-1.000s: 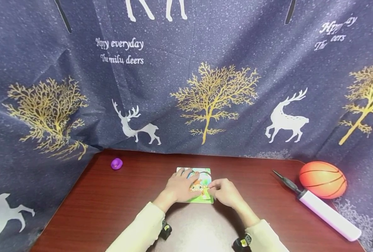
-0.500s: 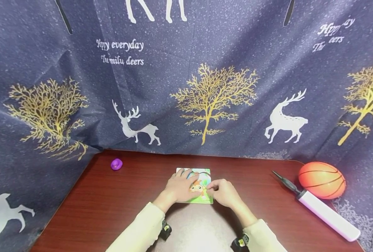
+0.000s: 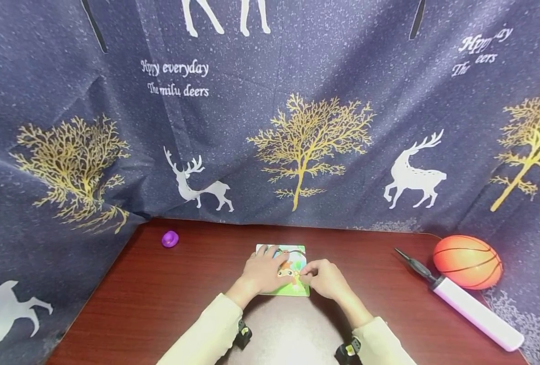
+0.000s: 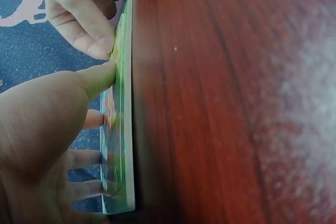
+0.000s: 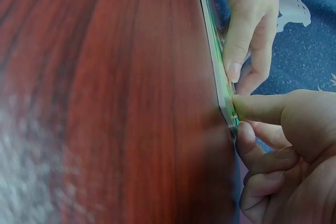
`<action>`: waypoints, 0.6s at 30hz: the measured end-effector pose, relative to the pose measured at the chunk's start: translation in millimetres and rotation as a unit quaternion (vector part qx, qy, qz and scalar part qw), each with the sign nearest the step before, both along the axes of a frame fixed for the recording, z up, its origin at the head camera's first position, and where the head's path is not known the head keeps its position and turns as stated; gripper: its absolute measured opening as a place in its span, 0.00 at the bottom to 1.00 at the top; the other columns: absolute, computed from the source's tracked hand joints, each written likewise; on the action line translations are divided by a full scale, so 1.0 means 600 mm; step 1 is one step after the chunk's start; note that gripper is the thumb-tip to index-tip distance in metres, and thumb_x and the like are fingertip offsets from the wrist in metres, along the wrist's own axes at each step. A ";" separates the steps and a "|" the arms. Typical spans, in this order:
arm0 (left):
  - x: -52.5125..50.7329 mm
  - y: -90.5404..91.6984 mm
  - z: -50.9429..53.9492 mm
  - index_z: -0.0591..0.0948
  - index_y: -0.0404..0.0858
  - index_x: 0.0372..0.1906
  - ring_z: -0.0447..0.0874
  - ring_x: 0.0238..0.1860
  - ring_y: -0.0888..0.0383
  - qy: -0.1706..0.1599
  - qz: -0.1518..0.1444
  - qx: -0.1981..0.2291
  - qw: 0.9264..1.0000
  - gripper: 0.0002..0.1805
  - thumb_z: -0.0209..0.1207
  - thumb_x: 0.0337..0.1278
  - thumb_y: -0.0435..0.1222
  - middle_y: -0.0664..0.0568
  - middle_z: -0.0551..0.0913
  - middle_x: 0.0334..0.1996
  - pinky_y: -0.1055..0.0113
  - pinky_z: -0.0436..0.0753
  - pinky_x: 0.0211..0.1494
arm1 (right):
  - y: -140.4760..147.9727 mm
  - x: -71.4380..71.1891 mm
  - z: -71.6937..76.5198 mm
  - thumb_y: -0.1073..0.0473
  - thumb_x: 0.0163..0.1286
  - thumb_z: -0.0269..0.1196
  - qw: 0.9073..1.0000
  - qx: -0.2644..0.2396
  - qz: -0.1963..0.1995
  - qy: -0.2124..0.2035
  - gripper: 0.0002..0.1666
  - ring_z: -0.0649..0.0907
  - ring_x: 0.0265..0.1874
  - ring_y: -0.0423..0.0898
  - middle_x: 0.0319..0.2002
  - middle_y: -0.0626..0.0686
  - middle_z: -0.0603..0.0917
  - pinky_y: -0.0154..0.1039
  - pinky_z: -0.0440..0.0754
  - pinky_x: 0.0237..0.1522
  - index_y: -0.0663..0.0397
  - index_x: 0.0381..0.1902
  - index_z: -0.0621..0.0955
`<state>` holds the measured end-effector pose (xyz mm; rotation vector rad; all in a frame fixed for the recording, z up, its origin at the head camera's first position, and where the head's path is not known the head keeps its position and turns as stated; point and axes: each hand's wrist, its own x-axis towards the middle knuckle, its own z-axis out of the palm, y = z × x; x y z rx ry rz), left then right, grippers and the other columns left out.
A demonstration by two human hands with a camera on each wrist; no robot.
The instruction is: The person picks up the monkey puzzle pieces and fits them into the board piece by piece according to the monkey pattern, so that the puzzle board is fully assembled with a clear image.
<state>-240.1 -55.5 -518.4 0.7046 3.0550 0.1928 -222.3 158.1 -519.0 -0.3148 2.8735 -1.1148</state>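
Note:
A thin square picture puzzle (image 3: 292, 291) with a monkey on green and pale blue lies flat on the table. My left hand (image 3: 264, 272) rests across its left part, fingers spread, thumb reaching over the monkey. In the left wrist view the left thumb touches the face of the puzzle (image 4: 128, 108) close to the other hand. At the right edge, my right hand (image 3: 326, 279) pinches what looks like a puzzle piece between thumb and forefinger; the piece is mostly hidden. In the right wrist view the right thumb (image 5: 260, 108) meets the face near a corner, other fingers curled.
On the right of the brown wooden table (image 3: 192, 284) lie an orange ball (image 3: 468, 261) with black lines and a white hand pump (image 3: 475, 312) with a dark nozzle. A small purple object (image 3: 170, 239) sits at the far left. Behind hangs a blue curtain (image 3: 251, 101).
My right hand has shifted slightly left at the puzzle's edge, and the lower right of the picture shows differently beneath its fingertips. The left hand stays in place on the puzzle.

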 end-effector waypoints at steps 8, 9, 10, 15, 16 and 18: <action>0.003 0.007 0.000 0.74 0.56 0.74 0.66 0.72 0.41 0.007 0.003 0.004 1.000 0.39 0.56 0.62 0.69 0.49 0.72 0.71 0.40 0.75 0.65 | 0.005 -0.002 0.000 0.56 0.62 0.74 1.000 0.002 0.004 -0.009 0.05 0.79 0.26 0.39 0.23 0.39 0.82 0.42 0.78 0.36 0.41 0.28 0.88; 0.004 0.008 0.001 0.74 0.56 0.74 0.66 0.72 0.41 0.005 0.003 0.005 1.000 0.39 0.56 0.62 0.69 0.49 0.72 0.71 0.40 0.74 0.66 | 0.006 -0.001 0.000 0.56 0.62 0.74 1.000 0.004 0.006 -0.008 0.05 0.79 0.27 0.39 0.24 0.39 0.82 0.42 0.78 0.36 0.41 0.28 0.88; 0.005 0.008 0.002 0.74 0.56 0.74 0.66 0.73 0.40 0.004 0.003 0.005 1.000 0.39 0.56 0.62 0.68 0.48 0.71 0.71 0.40 0.74 0.66 | 0.007 -0.001 0.000 0.56 0.63 0.74 1.000 0.004 0.006 -0.010 0.05 0.79 0.27 0.39 0.24 0.39 0.82 0.42 0.78 0.36 0.42 0.28 0.88; 0.008 0.008 0.007 0.73 0.55 0.76 0.65 0.74 0.39 -0.006 0.000 -0.001 1.000 0.38 0.55 0.65 0.67 0.47 0.70 0.73 0.39 0.73 0.67 | 0.009 -0.001 0.001 0.58 0.62 0.74 1.000 -0.007 0.005 -0.014 0.05 0.79 0.27 0.39 0.24 0.40 0.82 0.41 0.78 0.36 0.42 0.27 0.88; 0.008 0.008 0.008 0.72 0.55 0.76 0.65 0.74 0.39 -0.007 0.001 -0.004 1.000 0.38 0.55 0.66 0.66 0.47 0.69 0.74 0.39 0.73 0.67 | 0.009 -0.001 0.001 0.58 0.61 0.74 1.000 -0.008 0.003 -0.016 0.06 0.79 0.27 0.39 0.24 0.40 0.82 0.41 0.78 0.35 0.42 0.27 0.88; 0.007 0.009 0.008 0.72 0.55 0.76 0.64 0.74 0.39 -0.008 0.001 -0.006 1.000 0.38 0.55 0.66 0.66 0.47 0.69 0.74 0.39 0.73 0.67 | 0.009 -0.001 0.002 0.59 0.61 0.75 1.000 -0.008 0.004 -0.015 0.07 0.79 0.26 0.39 0.24 0.40 0.82 0.41 0.77 0.35 0.41 0.26 0.88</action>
